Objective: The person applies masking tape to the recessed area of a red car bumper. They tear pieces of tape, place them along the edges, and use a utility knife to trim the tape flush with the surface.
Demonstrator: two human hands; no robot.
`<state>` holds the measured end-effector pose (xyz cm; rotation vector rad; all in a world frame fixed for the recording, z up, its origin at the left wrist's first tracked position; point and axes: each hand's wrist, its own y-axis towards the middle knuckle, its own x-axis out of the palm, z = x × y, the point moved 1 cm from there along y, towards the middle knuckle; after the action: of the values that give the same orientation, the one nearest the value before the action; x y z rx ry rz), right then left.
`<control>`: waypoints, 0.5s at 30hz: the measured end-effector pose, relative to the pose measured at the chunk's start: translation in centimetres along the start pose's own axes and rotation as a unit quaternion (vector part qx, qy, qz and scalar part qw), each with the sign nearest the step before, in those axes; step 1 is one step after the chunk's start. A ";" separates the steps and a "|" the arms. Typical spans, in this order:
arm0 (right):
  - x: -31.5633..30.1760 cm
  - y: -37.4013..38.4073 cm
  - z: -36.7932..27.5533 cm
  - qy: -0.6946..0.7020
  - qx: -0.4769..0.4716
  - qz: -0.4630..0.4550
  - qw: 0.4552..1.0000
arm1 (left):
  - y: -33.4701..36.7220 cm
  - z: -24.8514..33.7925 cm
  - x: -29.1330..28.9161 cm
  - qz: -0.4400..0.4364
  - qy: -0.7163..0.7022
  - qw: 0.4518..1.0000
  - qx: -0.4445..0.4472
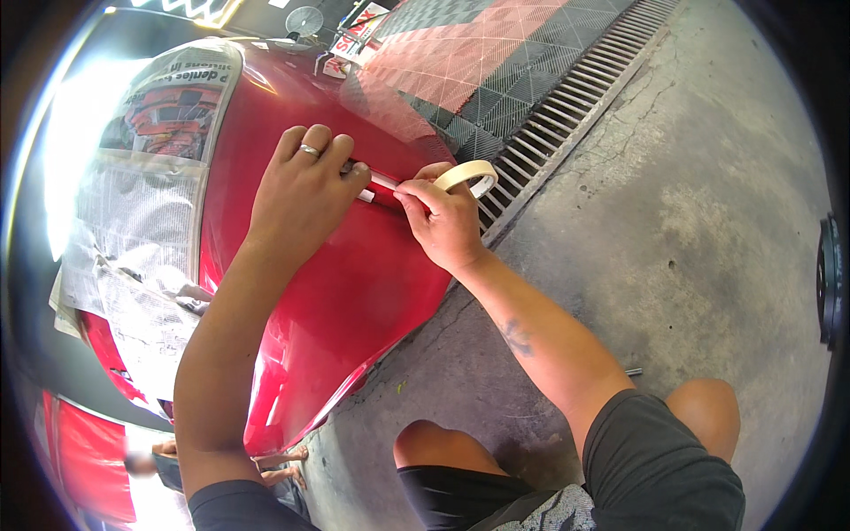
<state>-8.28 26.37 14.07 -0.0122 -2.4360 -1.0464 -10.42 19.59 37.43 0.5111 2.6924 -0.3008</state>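
Observation:
My right hand (440, 221) is closed on a roll of cream masking tape (479, 174), with the ring standing out beyond its fingers. A narrow pale strip of tape (382, 180) runs from its fingertips toward my left hand (305, 190). That hand has its fingers curled and thumb pressed in, at the strip's other end; its exact grip is partly hidden. A ring is on one finger. Both hands are against the glossy red car body (345, 283), at a dark recess with a small white piece (366, 196) beside it.
Newspaper (146, 195) covers the car's windows on the left. A floor grate (549, 115) runs beside grey and red floor tiles (460, 44). Bare concrete (673, 230) lies on the right. Another person's legs (288, 465) show at lower left. A fan (304, 21) stands at the back.

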 end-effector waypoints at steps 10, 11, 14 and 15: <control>-0.8 0.0 -0.3 -0.021 -0.025 -0.024 0.999 | -0.7 1.6 -0.1 -0.040 -0.017 0.999 -0.009; -1.3 -0.2 -0.2 -0.030 -0.003 -0.010 0.999 | -0.4 2.2 0.0 -0.043 -0.024 0.999 -0.014; -4.1 -0.9 0.8 -0.045 0.095 0.020 0.994 | -0.5 3.8 1.6 -0.031 -0.011 0.999 0.014; -5.3 -1.2 1.4 -0.072 0.115 0.009 0.991 | -0.8 4.2 2.1 -0.026 -0.002 0.999 0.031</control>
<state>-4.38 27.37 10.09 -0.0332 -2.6682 -0.7754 -11.19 18.32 32.87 0.4586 2.7032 -0.4009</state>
